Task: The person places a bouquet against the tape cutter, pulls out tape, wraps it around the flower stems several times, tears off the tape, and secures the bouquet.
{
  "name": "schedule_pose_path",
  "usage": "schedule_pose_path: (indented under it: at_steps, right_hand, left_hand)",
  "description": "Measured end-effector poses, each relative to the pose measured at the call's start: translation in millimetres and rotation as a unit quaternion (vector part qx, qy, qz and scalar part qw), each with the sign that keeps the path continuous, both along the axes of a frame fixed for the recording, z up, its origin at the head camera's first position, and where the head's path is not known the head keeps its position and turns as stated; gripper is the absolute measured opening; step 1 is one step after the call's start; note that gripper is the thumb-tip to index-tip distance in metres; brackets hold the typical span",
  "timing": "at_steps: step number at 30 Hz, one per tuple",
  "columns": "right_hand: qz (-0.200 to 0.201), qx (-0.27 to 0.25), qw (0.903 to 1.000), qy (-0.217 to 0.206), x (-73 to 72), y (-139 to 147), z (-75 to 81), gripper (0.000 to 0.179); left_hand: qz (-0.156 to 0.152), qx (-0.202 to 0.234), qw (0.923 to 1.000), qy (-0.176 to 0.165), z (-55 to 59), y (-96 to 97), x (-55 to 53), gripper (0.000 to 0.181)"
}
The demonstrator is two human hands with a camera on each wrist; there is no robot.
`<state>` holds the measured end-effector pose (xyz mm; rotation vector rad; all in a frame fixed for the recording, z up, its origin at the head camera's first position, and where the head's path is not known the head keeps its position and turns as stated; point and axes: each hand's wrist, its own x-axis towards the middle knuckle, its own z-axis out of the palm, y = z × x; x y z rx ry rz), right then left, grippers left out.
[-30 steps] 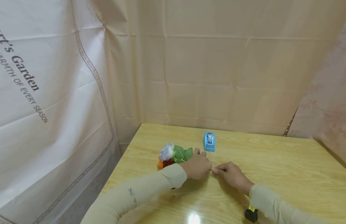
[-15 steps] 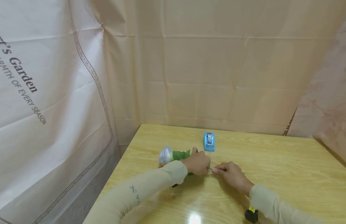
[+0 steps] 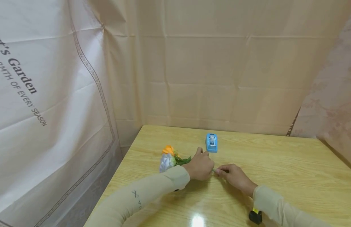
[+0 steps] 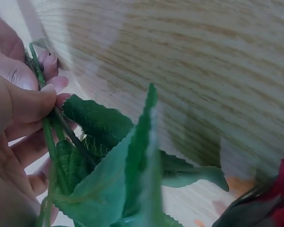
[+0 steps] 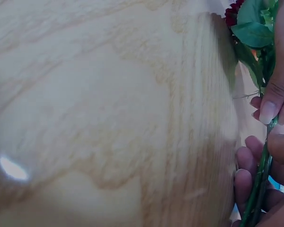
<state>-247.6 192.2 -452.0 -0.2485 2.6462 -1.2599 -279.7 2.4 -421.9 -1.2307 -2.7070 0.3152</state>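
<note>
Pale purple and orange flowers lie to the left of my left hand, their green leaves beside its wrist. A dark red flower shows in the left wrist view. My left thumb and fingers pinch the bunched green stems just below the leaves. Close by on the right, my right hand pinches the same stems nearer their lower ends. The short length of stem between both hands is visible; the rest is partly covered by fingers.
A blue tape dispenser stands just beyond my left hand. A black and yellow tape measure lies by my right sleeve. The wooden table has hanging cloth behind it and at both sides.
The flowers have turned about their stems: the orange one has come up to the far side, the purple one has moved nearer, and the red one is hidden in the head view. Both hands stay nearly in place.
</note>
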Motion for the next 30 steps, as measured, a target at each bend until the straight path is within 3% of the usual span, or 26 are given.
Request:
schedule_pose_path:
  at_steps: [11, 17, 23, 27, 30]
  right_hand:
    - [0.016, -0.013, 0.9997, -0.015, -3.6, -2.0, 2.1, 0.033]
    - [0.02, -0.014, 0.9997, -0.004, -5.8, -1.6, 0.9, 0.029]
    - [0.005, -0.014, 0.9999, -0.001, -8.1, -2.0, 0.9, 0.024]
    - [-0.006, -0.013, 0.9999, -0.003, -9.0, -2.8, 1.7, 0.024]
    - [-0.013, -0.02, 0.9997, -0.008, -9.0, -3.1, 2.4, 0.023]
  left_hand:
    - [-0.019, -0.039, 0.9973, 0.059, -7.3, 0.6, 0.6, 0.026]
    - [-0.019, -0.069, 0.9954, 0.063, -5.3, 3.0, 4.5, 0.017]
    - [-0.02, -0.06, 0.9979, 0.01, -3.3, 6.2, -3.2, 0.015]
    - [0.001, -0.026, 0.9971, -0.072, 3.0, 6.2, -11.5, 0.023]
    - [0.024, 0.009, 0.9897, -0.141, 9.6, 5.0, -14.9, 0.029]
